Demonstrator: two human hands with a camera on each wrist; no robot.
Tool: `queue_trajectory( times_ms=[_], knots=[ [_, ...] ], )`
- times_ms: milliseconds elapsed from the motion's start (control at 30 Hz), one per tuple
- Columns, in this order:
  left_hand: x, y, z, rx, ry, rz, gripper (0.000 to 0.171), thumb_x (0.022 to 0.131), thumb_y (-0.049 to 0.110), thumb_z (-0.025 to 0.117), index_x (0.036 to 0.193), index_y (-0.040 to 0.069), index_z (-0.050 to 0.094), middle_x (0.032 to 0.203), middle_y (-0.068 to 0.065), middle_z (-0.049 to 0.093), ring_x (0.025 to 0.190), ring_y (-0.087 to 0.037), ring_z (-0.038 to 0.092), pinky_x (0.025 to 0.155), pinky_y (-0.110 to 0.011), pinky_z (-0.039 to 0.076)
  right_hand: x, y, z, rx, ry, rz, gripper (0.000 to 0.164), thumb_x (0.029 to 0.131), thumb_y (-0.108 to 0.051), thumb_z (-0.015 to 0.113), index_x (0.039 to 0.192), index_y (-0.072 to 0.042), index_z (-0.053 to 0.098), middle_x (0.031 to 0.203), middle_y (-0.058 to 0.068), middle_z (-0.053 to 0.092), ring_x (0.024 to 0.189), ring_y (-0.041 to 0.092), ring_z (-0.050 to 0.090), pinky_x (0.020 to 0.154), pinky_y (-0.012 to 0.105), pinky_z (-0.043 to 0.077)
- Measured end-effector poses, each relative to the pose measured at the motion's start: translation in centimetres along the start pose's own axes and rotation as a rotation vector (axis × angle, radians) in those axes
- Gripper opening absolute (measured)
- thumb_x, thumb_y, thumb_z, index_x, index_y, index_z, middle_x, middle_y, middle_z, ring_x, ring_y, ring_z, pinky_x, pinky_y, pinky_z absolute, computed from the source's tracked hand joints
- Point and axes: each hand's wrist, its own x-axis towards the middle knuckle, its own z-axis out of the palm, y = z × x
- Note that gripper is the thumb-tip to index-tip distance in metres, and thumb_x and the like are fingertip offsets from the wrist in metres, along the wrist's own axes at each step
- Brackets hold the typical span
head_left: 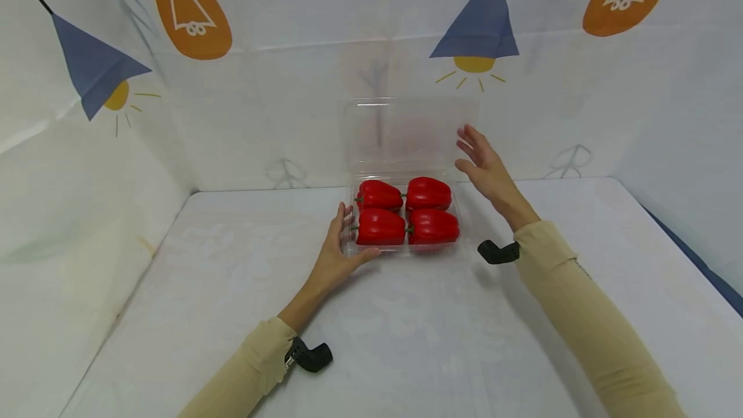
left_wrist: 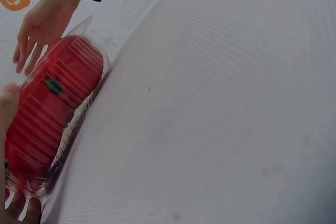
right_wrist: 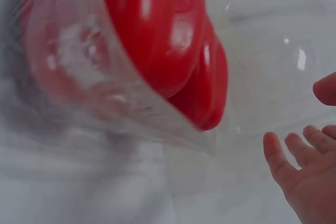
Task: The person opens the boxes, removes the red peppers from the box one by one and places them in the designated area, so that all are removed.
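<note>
Several red bell peppers point(head_left: 432, 226) lie in a clear plastic clamshell box point(head_left: 400, 248) at the back of the table. Its hinged clear lid point(head_left: 406, 134) stands raised behind them. My left hand point(head_left: 333, 260) touches the box at its front left corner, thumb along the front wall and fingers along the left side. Beside the lid's right edge my right hand point(head_left: 490, 176) is held up, its fingers spread and loosely bent. The right wrist view shows the right fingers point(right_wrist: 278, 156) near the lid; whether they touch it I cannot tell. Nothing is in that hand.
A white cloth covers the table point(head_left: 406, 340). Behind the box rises a white curtain point(head_left: 261, 115) printed with lamps and bulbs, which the lid stands close to. Black wrist cameras point(head_left: 313, 357) sit on both sleeves.
</note>
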Motion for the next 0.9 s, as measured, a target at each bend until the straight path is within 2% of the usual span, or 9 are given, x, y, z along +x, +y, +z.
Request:
queue_trajectory(
  times_ms=[367, 500, 633, 767, 900],
  knots=[
    [0.2, -0.2, 0.0, 0.010, 0.003, -0.008, 0.106, 0.080, 0.021, 0.076, 0.153, 0.013, 0.000, 0.156, -0.010, 0.021, 0.140, -0.027, 0.031, 0.110, -0.044, 0.036, 0.3, 2.6, 0.3, -0.039, -0.076, 0.124, 0.070, 0.098, -0.006, 0.044, 0.153, -0.016, 0.002, 0.160, 0.005, 0.012, 0.146, 0.027, 0.018, 0.115, 0.050, 0.024],
    [0.1, -0.1, 0.1, 0.015, 0.001, -0.013, 0.106, 0.080, 0.022, 0.076, 0.153, 0.014, -0.001, 0.156, -0.009, 0.021, 0.140, -0.027, 0.031, 0.111, -0.045, 0.035, 0.0, 2.9, 0.3, -0.097, -0.059, 0.140, 0.069, 0.098, -0.009, 0.045, 0.153, -0.016, 0.004, 0.159, 0.009, 0.015, 0.146, 0.030, 0.018, 0.114, 0.054, 0.024],
    [0.0, -0.1, 0.1, 0.011, 0.002, -0.007, 0.106, 0.080, 0.021, 0.076, 0.152, 0.012, -0.001, 0.156, -0.010, 0.020, 0.141, -0.029, 0.030, 0.110, -0.047, 0.035, -0.6, 3.3, 0.3, -0.157, -0.002, 0.149, 0.063, 0.098, -0.012, 0.045, 0.152, -0.016, 0.013, 0.156, 0.014, 0.024, 0.143, 0.032, 0.024, 0.112, 0.056, 0.027],
    [0.0, -0.3, 0.0, 0.006, 0.002, 0.004, 0.106, 0.080, 0.020, 0.076, 0.152, 0.012, -0.001, 0.156, -0.011, 0.020, 0.140, -0.031, 0.030, 0.110, -0.047, 0.036, -1.7, 3.7, 0.6, -0.167, 0.045, 0.131, 0.052, 0.098, -0.014, 0.044, 0.148, -0.014, 0.026, 0.150, 0.013, 0.034, 0.138, 0.031, 0.033, 0.110, 0.054, 0.032],
    [0.1, -0.6, 0.0, -0.001, -0.004, 0.003, 0.106, 0.080, 0.020, 0.076, 0.152, 0.011, -0.001, 0.156, -0.012, 0.020, 0.140, -0.031, 0.030, 0.109, -0.048, 0.036, -2.7, 4.0, 0.8, -0.163, 0.046, 0.076, 0.042, 0.098, -0.013, 0.044, 0.140, -0.011, 0.038, 0.143, 0.013, 0.044, 0.132, 0.029, 0.041, 0.110, 0.051, 0.034]
  ],
)
